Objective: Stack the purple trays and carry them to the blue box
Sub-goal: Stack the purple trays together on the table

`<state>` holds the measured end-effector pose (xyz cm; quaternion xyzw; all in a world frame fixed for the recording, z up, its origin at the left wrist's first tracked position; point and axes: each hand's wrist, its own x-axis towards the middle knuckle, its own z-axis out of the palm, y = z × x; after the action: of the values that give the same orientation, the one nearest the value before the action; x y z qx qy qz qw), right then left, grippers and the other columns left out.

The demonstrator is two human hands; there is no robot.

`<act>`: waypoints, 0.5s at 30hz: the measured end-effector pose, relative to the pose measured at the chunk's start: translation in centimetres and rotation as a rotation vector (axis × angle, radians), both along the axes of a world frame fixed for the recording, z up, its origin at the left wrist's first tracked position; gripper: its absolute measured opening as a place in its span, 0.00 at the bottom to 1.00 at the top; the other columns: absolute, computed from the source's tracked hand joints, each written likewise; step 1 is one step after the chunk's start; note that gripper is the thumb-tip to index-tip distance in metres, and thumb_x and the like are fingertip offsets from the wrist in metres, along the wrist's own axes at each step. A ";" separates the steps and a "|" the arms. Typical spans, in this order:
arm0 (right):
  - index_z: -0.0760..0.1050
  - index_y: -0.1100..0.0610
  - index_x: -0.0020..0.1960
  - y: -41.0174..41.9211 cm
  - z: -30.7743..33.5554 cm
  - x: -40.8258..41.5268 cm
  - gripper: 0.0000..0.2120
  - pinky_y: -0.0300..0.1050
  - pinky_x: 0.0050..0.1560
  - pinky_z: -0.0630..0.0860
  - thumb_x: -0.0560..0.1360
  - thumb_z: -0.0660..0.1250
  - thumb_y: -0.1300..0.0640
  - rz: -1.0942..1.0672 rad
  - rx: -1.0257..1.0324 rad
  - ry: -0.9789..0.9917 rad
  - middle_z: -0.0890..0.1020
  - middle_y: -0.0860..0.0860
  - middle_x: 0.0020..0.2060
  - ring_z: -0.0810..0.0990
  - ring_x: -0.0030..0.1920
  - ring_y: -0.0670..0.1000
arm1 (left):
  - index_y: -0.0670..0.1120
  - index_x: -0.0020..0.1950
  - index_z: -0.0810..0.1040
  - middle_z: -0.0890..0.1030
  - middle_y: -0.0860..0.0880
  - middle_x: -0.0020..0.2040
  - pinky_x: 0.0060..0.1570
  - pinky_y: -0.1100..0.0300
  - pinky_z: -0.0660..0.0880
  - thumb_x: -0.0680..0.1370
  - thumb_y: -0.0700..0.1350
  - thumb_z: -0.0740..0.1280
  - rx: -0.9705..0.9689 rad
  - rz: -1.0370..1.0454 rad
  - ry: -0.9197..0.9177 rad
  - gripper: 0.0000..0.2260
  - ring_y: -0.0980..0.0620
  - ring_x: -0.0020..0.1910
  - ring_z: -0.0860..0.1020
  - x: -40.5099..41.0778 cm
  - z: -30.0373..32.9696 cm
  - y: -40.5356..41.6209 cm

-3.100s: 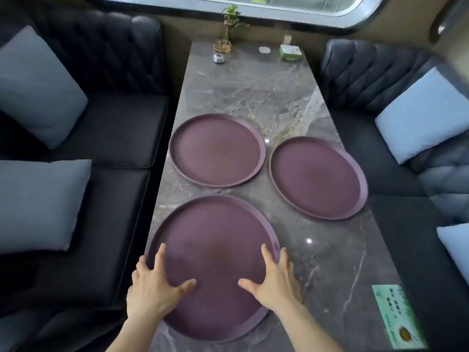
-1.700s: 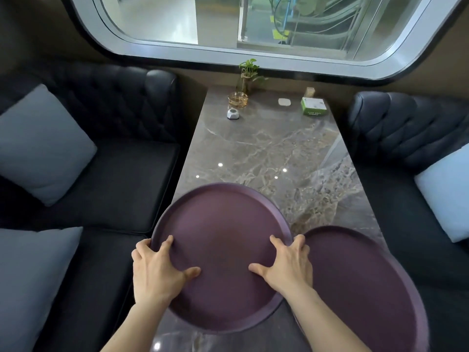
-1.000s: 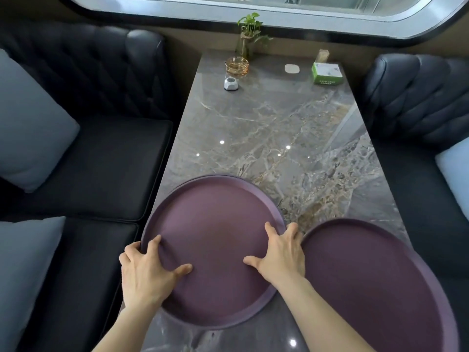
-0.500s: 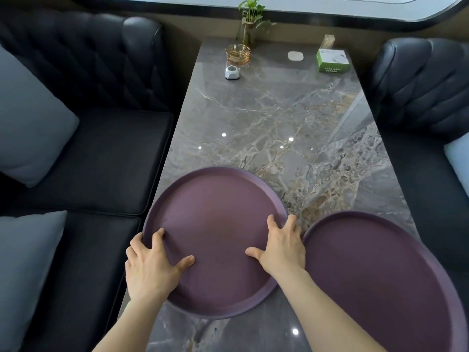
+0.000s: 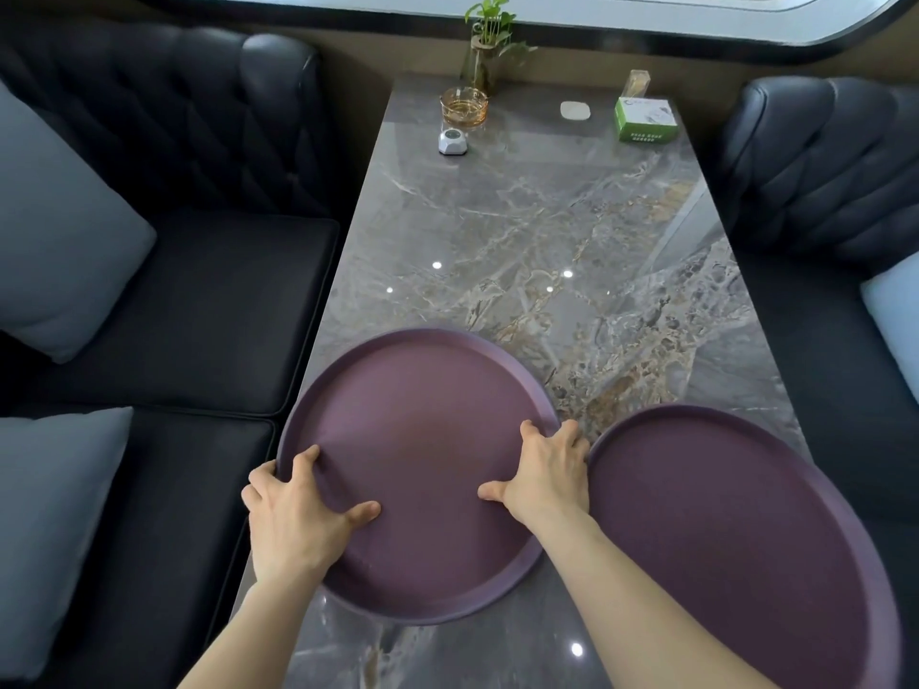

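Note:
A round purple tray (image 5: 422, 430) sits at the left of the grey marble table (image 5: 522, 226), overhanging its left edge. My left hand (image 5: 303, 514) grips the tray's near-left rim, thumb inside and fingers curled over the edge. On the tray's right rim my right hand (image 5: 544, 469) holds the same way. A second purple tray (image 5: 736, 539) lies flat to the right, its rim almost touching my right hand. Whether another tray lies under the held one is hidden. No blue box is in view.
At the table's far end stand a plant in a glass vase (image 5: 485, 47), an amber glass dish (image 5: 463, 107), a small white gadget (image 5: 453, 141), a white pad (image 5: 575, 110) and a green box (image 5: 645, 119). Dark sofas with grey cushions (image 5: 59, 231) flank both sides.
Three seconds ago three trays lay apart; both hands carried the near tray forward over the far-left one. In the last half second the tray and hands have barely moved.

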<state>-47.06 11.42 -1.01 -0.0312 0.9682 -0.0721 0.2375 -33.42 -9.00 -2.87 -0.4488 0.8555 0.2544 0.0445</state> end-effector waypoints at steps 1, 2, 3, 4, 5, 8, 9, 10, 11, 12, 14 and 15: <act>0.66 0.51 0.73 0.1 0.3 0.5 0.47 0.52 0.65 0.71 0.61 0.81 0.37 0.000 -0.003 -0.002 0.64 0.59 0.64 0.67 0.65 0.60 | 0.53 0.75 0.67 0.62 0.39 0.72 0.66 0.44 0.70 0.60 0.61 0.82 0.001 0.000 -0.004 0.47 0.38 0.71 0.60 0.6 0.3 0.2; 0.67 0.51 0.73 0.3 0.6 1.0 0.47 0.52 0.65 0.72 0.61 0.81 0.37 0.002 -0.007 -0.001 0.64 0.58 0.64 0.67 0.64 0.60 | 0.54 0.75 0.67 0.62 0.39 0.72 0.67 0.44 0.70 0.60 0.61 0.82 0.003 0.000 -0.007 0.47 0.39 0.71 0.60 1.1 0.6 0.4; 0.67 0.51 0.73 0.4 1.0 1.5 0.47 0.52 0.64 0.73 0.61 0.81 0.37 0.004 -0.012 0.002 0.64 0.58 0.64 0.67 0.64 0.60 | 0.54 0.76 0.67 0.62 0.39 0.72 0.67 0.44 0.70 0.60 0.62 0.81 0.008 0.001 -0.008 0.47 0.39 0.71 0.60 1.7 0.9 0.6; 0.67 0.50 0.73 0.5 1.5 2.0 0.46 0.51 0.64 0.73 0.61 0.81 0.37 0.007 -0.018 0.010 0.64 0.58 0.63 0.67 0.64 0.60 | 0.54 0.76 0.68 0.62 0.39 0.72 0.66 0.44 0.70 0.60 0.62 0.81 0.012 0.005 -0.004 0.47 0.39 0.72 0.60 2.3 1.3 0.7; 0.68 0.50 0.72 0.7 2.1 2.4 0.46 0.51 0.63 0.74 0.61 0.81 0.37 0.008 -0.024 0.022 0.64 0.57 0.63 0.67 0.63 0.60 | 0.54 0.76 0.68 0.62 0.40 0.72 0.66 0.44 0.70 0.60 0.62 0.81 0.013 0.007 0.005 0.47 0.39 0.72 0.60 2.7 1.9 0.8; 0.69 0.49 0.72 1.0 4.1 3.8 0.44 0.51 0.62 0.73 0.61 0.81 0.36 0.012 -0.035 0.059 0.65 0.57 0.62 0.67 0.63 0.59 | 0.54 0.76 0.69 0.63 0.40 0.71 0.66 0.44 0.70 0.60 0.62 0.81 -0.003 -0.002 0.041 0.47 0.39 0.71 0.60 4.0 4.1 1.0; 0.69 0.49 0.72 1.2 5.0 4.4 0.44 0.51 0.62 0.74 0.61 0.81 0.36 0.014 -0.037 0.075 0.65 0.56 0.62 0.68 0.62 0.59 | 0.54 0.75 0.69 0.63 0.40 0.71 0.66 0.44 0.70 0.60 0.62 0.81 -0.011 -0.009 0.055 0.47 0.39 0.71 0.60 4.4 4.9 1.1; 0.69 0.49 0.72 1.4 5.9 5.0 0.44 0.50 0.61 0.74 0.62 0.80 0.36 0.012 -0.040 0.089 0.65 0.56 0.62 0.68 0.62 0.59 | 0.54 0.75 0.69 0.63 0.40 0.71 0.65 0.44 0.70 0.60 0.62 0.81 -0.017 -0.018 0.068 0.46 0.40 0.71 0.60 4.8 5.8 1.2; 0.69 0.49 0.72 1.6 6.5 5.5 0.44 0.50 0.61 0.74 0.62 0.80 0.36 0.007 -0.043 0.096 0.65 0.56 0.62 0.68 0.62 0.59 | 0.55 0.75 0.69 0.63 0.41 0.71 0.65 0.45 0.70 0.60 0.62 0.81 -0.019 -0.025 0.076 0.47 0.40 0.70 0.60 5.0 6.4 1.2; 0.69 0.49 0.72 2.0 7.3 6.2 0.44 0.50 0.61 0.74 0.62 0.80 0.36 -0.001 -0.045 0.106 0.65 0.57 0.63 0.68 0.62 0.59 | 0.55 0.75 0.69 0.63 0.41 0.71 0.65 0.45 0.71 0.59 0.62 0.81 -0.017 -0.033 0.087 0.47 0.40 0.70 0.60 5.3 7.1 1.4; 0.69 0.49 0.72 3.4 9.3 8.0 0.43 0.50 0.62 0.74 0.62 0.80 0.35 -0.029 -0.049 0.137 0.65 0.57 0.63 0.68 0.62 0.59 | 0.56 0.75 0.69 0.63 0.42 0.71 0.64 0.45 0.72 0.59 0.63 0.81 -0.014 -0.070 0.116 0.47 0.41 0.71 0.60 6.2 8.9 2.1; 0.69 0.49 0.72 4.2 10.3 8.8 0.44 0.50 0.61 0.74 0.62 0.79 0.35 -0.046 -0.051 0.151 0.66 0.57 0.63 0.68 0.62 0.59 | 0.56 0.75 0.69 0.63 0.42 0.71 0.63 0.45 0.72 0.58 0.63 0.81 -0.014 -0.089 0.129 0.47 0.41 0.71 0.60 6.6 9.7 2.7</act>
<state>-38.23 15.67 9.25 -0.0201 0.9817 -0.0997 0.1613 -26.78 -6.30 6.83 -0.3933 0.8774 0.2747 -0.0026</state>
